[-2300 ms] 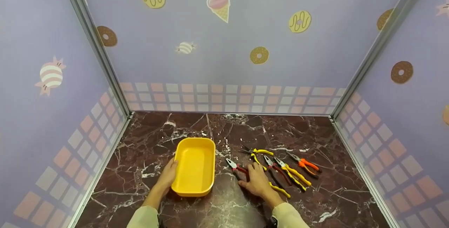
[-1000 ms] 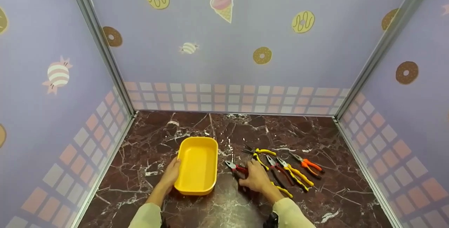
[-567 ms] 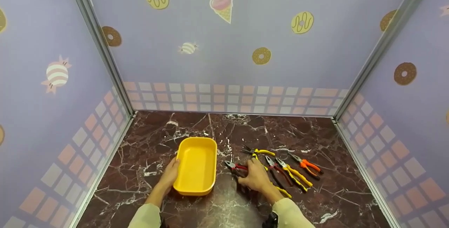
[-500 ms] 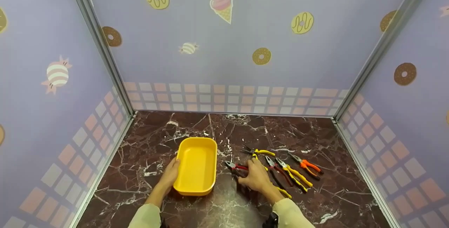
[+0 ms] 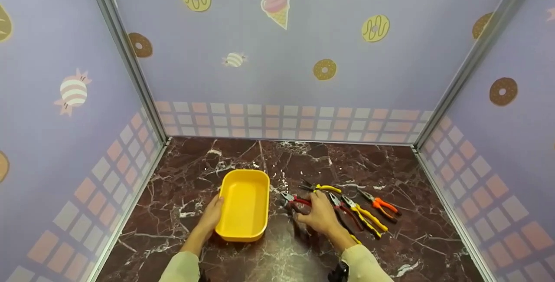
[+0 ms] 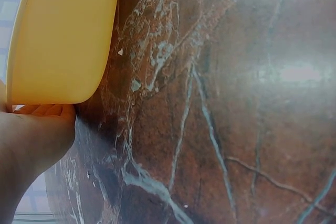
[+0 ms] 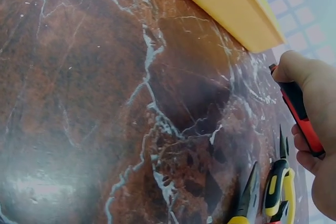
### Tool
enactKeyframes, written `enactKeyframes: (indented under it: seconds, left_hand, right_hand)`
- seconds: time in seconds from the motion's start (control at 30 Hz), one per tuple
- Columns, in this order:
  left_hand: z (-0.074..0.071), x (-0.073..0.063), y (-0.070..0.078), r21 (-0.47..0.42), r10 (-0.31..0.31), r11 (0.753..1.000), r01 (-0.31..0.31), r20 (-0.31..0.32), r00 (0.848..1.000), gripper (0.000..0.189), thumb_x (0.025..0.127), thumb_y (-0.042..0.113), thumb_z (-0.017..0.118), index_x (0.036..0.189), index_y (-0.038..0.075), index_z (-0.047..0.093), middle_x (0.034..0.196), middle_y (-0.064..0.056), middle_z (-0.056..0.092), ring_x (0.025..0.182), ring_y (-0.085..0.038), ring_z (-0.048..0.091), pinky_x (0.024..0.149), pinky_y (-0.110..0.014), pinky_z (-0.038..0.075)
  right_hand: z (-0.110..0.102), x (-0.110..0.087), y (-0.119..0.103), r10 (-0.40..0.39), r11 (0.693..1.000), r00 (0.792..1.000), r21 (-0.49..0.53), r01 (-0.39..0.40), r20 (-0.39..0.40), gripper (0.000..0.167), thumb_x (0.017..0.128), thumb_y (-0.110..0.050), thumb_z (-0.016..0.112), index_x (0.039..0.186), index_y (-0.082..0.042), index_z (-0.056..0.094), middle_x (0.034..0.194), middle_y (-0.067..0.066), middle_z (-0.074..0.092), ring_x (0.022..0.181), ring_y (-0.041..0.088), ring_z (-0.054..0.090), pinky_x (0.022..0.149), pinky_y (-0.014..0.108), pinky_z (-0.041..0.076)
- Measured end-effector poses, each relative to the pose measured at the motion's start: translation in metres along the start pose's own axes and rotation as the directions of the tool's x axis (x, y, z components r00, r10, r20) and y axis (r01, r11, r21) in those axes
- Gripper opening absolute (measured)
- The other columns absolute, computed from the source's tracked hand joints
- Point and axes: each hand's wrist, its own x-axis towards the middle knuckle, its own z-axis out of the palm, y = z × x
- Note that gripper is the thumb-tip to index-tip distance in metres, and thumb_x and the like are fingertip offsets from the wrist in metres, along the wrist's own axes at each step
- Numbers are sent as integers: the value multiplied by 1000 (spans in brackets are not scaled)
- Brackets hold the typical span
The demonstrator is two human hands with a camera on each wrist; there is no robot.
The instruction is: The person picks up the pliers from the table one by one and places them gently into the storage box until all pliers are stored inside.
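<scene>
My left hand (image 5: 210, 217) holds the left side of a yellow plastic bin (image 5: 241, 206), its thumb at the rim. In the left wrist view the bin's wall (image 6: 63, 40) shows, and the fingers reach behind it. To the right of the bin, my right hand (image 5: 323, 216) grips red-and-black pliers (image 5: 289, 197) by the handles, with their metal head pointing up and left toward the bin. The right wrist view shows the red-and-black handle (image 7: 302, 116) in my fingers, raised above the table. Part of the handles is hidden by the hand.
Right of my hand lie more pliers: thin-nosed yellow ones (image 5: 328, 188), dark red ones (image 5: 352, 216), yellow-and-black ones (image 5: 368, 218) and orange ones (image 5: 381, 205). A yellow handle (image 5: 355, 239) sticks out below my right wrist. Patterned walls (image 5: 277, 82) enclose the marbled table (image 5: 186, 178).
My right hand has moved slightly away from me and up, and the red-and-black pliers have risen with it. The left hand and the bin have stayed almost still.
</scene>
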Motion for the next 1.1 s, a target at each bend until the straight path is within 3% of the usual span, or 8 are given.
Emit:
enactKeyframes:
  seconds: [0.37,0.73,1.1]
  left_hand:
    - [-1,-2,-1,-14,1,1000,-1,-1,1000,60,118,32,29,165,-6,23,151,-33,48,128,-42,56,111,-56,43]
    - [0,0,-2,-12,-22,1000,22,9,1000,63,117,35,29,166,-5,19,160,-33,38,138,-45,49,118,-59,38]
    - [1,-4,4,11,-12,1000,12,2,1000,61,118,33,30,165,-6,22,155,-33,44,132,-43,53,114,-58,41]
  right_hand:
    - [-9,7,-14,34,997,999,62,-35,17,45,72,-30,89,104,-8,67,104,3,58,100,27,58,87,48,52]
    - [-14,11,-26,3,996,1000,85,-3,-7,48,73,-32,88,109,-8,69,102,1,56,94,22,55,83,45,52]
    - [-14,14,-31,-24,994,999,109,26,-21,45,73,-28,91,107,-8,69,98,0,55,89,20,53,78,41,50]
